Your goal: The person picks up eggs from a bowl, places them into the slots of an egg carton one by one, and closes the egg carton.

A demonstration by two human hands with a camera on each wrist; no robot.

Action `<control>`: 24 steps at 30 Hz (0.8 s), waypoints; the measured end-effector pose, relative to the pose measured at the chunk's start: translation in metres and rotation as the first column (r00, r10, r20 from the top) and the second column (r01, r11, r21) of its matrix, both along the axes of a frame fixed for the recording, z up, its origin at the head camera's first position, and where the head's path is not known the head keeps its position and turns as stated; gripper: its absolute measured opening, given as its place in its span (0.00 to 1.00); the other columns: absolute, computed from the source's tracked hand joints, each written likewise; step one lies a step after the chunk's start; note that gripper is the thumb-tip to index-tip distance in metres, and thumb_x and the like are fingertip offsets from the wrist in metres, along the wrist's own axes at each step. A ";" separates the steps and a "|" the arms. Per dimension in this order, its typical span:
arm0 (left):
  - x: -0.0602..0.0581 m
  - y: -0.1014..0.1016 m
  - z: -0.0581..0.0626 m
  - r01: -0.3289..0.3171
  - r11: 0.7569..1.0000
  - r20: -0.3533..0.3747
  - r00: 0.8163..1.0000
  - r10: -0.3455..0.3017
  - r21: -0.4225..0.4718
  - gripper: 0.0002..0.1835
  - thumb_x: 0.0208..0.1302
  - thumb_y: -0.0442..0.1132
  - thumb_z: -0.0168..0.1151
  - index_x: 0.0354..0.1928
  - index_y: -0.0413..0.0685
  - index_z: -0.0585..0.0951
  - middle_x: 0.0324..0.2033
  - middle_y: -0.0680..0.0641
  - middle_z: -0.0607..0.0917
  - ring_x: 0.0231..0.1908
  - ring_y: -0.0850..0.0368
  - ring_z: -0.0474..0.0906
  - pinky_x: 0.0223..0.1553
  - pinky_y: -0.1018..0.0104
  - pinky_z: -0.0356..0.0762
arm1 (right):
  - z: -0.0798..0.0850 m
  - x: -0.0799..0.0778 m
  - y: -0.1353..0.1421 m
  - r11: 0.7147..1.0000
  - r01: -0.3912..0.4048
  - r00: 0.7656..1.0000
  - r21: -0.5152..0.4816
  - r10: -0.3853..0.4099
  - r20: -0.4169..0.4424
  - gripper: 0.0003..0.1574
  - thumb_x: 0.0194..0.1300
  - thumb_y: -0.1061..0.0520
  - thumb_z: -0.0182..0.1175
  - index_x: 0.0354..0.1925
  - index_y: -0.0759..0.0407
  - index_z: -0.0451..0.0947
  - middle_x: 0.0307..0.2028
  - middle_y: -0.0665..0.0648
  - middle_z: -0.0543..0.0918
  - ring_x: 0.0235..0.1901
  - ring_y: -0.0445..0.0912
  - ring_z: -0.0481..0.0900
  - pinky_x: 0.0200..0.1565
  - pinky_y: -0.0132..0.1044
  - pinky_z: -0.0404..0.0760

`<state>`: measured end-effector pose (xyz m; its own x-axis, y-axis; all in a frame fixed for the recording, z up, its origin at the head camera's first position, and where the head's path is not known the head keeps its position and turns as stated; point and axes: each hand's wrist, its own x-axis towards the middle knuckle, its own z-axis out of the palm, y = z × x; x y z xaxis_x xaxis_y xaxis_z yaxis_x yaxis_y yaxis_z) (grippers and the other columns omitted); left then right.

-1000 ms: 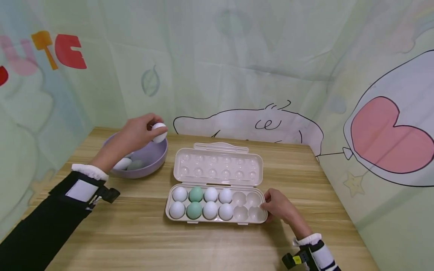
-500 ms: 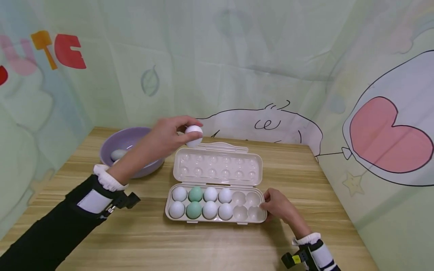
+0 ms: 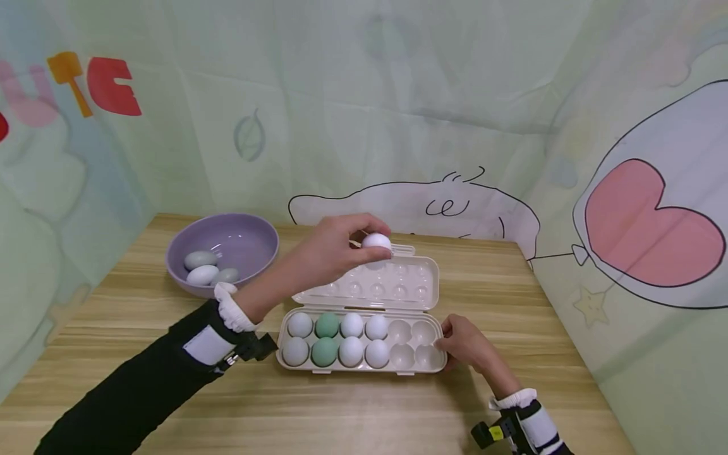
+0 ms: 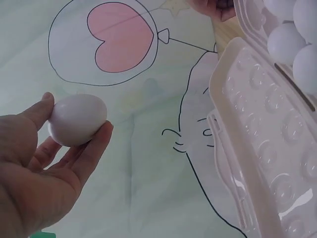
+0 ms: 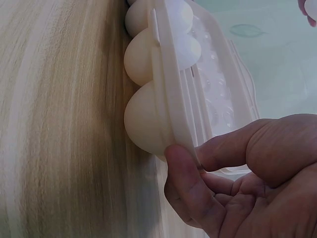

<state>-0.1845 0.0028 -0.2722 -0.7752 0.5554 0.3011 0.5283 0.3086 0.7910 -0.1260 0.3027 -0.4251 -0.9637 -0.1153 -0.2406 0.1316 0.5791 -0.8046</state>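
Note:
My left hand (image 3: 332, 249) pinches a white egg (image 3: 376, 241) between thumb and fingers, held up over the raised lid (image 3: 422, 284) of an egg carton. In the left wrist view the egg (image 4: 78, 119) sits at the fingertips. The pale carton base (image 3: 426, 358) lies open toward me on the table. White eggs (image 3: 351, 352) and two green eggs (image 3: 327, 326) fill its left and middle cups; several cups at the right end are bare. At that right end my right hand (image 3: 469, 346) grips the rim, thumb on top and fingers below, as the right wrist view shows.
A purple bowl (image 3: 253, 243) stands at the back left with a white egg (image 3: 203, 275) and two greyish eggs (image 3: 201, 259) inside. Behind the wooden table (image 3: 341, 417) hangs a printed cloth backdrop (image 3: 364, 114), which also runs along both sides.
Carrying the white egg, my left hand has moved right from over the bowl to over the carton lid. The right hand keeps its grip on the carton's end.

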 end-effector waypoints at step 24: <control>0.001 0.058 -0.103 0.048 0.982 0.023 0.999 -0.045 -0.185 0.16 0.66 0.44 0.73 0.52 0.45 0.86 0.44 0.54 0.87 0.41 0.61 0.79 0.45 0.67 0.79 | 0.002 0.001 -0.003 0.999 0.029 1.000 0.024 -0.029 0.002 0.09 0.61 0.74 0.62 0.36 0.72 0.70 0.29 0.63 0.80 0.19 0.51 0.83 0.23 0.46 0.86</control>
<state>-0.1830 0.0604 -0.3753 -0.7517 0.6359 0.1747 0.5310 0.4264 0.7323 -0.1249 0.2997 -0.4235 -0.9661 -0.0814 -0.2451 0.1505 0.5940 -0.7903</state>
